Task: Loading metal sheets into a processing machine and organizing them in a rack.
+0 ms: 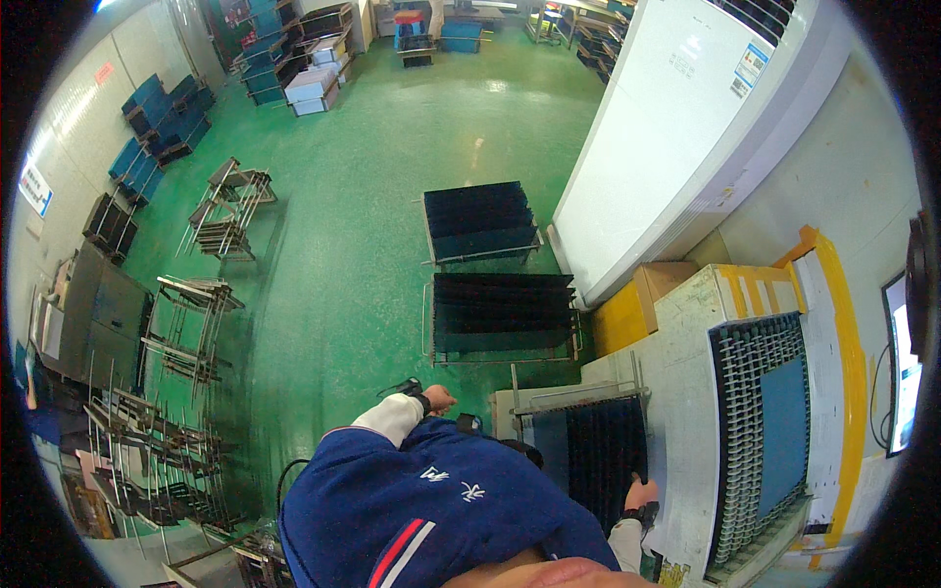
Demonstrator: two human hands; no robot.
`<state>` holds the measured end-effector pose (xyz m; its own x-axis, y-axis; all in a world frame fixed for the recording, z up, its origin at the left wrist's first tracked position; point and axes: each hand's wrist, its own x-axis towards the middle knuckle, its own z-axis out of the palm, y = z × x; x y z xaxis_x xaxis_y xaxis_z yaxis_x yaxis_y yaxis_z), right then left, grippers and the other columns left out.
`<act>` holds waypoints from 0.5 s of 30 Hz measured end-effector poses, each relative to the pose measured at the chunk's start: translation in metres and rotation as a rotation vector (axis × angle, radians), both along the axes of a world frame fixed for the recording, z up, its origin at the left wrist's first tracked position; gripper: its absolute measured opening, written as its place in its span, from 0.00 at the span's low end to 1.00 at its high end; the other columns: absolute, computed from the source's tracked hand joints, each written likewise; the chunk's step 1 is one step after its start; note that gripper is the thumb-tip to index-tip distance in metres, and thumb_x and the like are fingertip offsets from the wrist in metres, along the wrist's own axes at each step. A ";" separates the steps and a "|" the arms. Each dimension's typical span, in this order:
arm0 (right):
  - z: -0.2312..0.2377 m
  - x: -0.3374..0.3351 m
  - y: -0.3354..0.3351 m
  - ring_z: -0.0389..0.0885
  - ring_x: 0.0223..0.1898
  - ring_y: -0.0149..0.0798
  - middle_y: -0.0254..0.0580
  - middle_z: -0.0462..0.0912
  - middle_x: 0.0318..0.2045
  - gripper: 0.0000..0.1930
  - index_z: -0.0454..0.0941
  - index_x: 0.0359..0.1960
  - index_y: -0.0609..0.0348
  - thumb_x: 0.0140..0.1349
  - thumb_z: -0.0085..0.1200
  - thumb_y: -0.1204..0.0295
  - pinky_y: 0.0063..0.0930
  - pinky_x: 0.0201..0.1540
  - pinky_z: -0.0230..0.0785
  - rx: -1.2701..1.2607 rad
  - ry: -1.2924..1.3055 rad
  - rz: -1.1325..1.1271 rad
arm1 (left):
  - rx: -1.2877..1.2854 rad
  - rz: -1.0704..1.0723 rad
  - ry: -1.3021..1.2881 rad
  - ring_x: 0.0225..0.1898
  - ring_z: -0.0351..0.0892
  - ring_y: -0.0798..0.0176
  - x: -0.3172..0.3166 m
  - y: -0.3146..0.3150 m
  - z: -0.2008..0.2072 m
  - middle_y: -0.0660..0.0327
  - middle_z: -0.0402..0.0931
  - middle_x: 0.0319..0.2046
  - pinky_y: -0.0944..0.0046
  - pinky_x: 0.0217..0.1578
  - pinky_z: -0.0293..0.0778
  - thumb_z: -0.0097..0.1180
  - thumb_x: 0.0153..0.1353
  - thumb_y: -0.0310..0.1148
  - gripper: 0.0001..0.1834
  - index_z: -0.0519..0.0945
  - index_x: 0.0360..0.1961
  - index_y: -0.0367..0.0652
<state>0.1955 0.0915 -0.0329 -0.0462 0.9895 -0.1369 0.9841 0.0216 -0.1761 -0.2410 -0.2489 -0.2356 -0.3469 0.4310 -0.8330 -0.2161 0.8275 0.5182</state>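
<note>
The left hand (441, 400) hangs near the body, its fingers partly curled; whether they hold something, I cannot tell. To the right, a row of dark sheets (603, 451) stands in front of the person. At its right edge, the right hand (642, 494) has bent fingers, apparently touching; grip is unclear. Gentle, even pressure probably protects the edges.
</note>
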 end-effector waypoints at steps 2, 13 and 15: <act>-0.003 0.002 0.002 0.78 0.38 0.61 0.60 0.81 0.34 0.21 0.79 0.36 0.65 0.51 0.62 0.57 0.48 0.38 0.67 -0.015 0.006 -0.003 | 0.028 -0.090 -0.016 0.23 0.78 0.66 0.000 0.002 -0.001 0.62 0.80 0.28 0.63 0.20 0.73 0.57 0.55 0.46 0.22 0.79 0.44 0.41; -0.005 0.006 0.003 0.78 0.38 0.61 0.59 0.81 0.35 0.21 0.79 0.36 0.65 0.52 0.61 0.57 0.47 0.38 0.68 -0.024 0.004 0.011 | 0.259 -0.730 -0.044 0.46 0.76 0.54 0.008 0.012 -0.029 0.53 0.78 0.46 0.56 0.47 0.69 0.55 0.53 0.51 0.30 0.76 0.51 0.39; -0.002 0.000 0.003 0.78 0.39 0.62 0.59 0.81 0.35 0.21 0.79 0.36 0.65 0.52 0.61 0.57 0.47 0.39 0.68 -0.016 0.001 0.017 | 0.272 -0.738 -0.075 0.46 0.75 0.54 0.002 0.008 -0.052 0.52 0.78 0.45 0.55 0.47 0.69 0.55 0.53 0.52 0.31 0.77 0.50 0.38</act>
